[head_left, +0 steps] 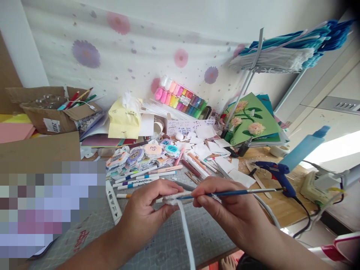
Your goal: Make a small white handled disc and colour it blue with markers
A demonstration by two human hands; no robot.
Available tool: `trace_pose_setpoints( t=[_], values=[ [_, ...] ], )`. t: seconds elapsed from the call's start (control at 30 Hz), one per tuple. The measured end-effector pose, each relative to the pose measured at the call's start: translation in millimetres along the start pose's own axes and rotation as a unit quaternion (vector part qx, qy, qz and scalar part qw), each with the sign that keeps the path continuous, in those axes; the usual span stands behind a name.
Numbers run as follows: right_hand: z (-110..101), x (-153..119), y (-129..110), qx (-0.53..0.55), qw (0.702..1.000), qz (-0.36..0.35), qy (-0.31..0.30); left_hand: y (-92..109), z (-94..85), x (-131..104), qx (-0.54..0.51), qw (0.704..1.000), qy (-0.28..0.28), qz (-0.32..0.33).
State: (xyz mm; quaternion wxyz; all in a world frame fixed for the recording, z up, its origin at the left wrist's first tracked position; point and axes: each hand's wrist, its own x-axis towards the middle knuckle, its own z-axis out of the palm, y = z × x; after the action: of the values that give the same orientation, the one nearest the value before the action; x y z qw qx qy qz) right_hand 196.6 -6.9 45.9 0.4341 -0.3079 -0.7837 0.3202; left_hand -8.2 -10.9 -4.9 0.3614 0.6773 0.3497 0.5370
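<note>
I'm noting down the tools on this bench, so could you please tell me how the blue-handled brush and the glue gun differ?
The blue-handled brush is slim and straight, while the glue gun is thicker and pistol-shaped. The blue-handled brush is held in the right hand; the glue gun rests on the wooden tabletop with no hand on it. Both are largely blue.
</note>
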Motion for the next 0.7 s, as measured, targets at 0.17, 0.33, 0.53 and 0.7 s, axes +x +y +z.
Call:
trace_pose_setpoints(
  t=[0.17,0.33,0.53,0.7],
  values=[
    [-14.0,-4.4,-0.8,0.083,0.996,-0.007,0.018,-0.1,-1.3,0.7,0.024,0.999,-0.027,0.014],
    [-29.0,-8.2,5.0,0.173,0.98,0.007,0.099,-4.1,-4.0,0.7,0.102,0.993,-0.011,0.057],
    [-3.2,-12.4,17.5,0.2,0.953,0.226,-0.033,-1.9,-6.2,2.2,0.138,0.989,0.037,0.041],
    [20.1,-13.9,10.1,0.292,0.898,0.322,-0.07,-0.8,-6.4,2.4,0.127,0.99,0.061,0.006]
  ],
)
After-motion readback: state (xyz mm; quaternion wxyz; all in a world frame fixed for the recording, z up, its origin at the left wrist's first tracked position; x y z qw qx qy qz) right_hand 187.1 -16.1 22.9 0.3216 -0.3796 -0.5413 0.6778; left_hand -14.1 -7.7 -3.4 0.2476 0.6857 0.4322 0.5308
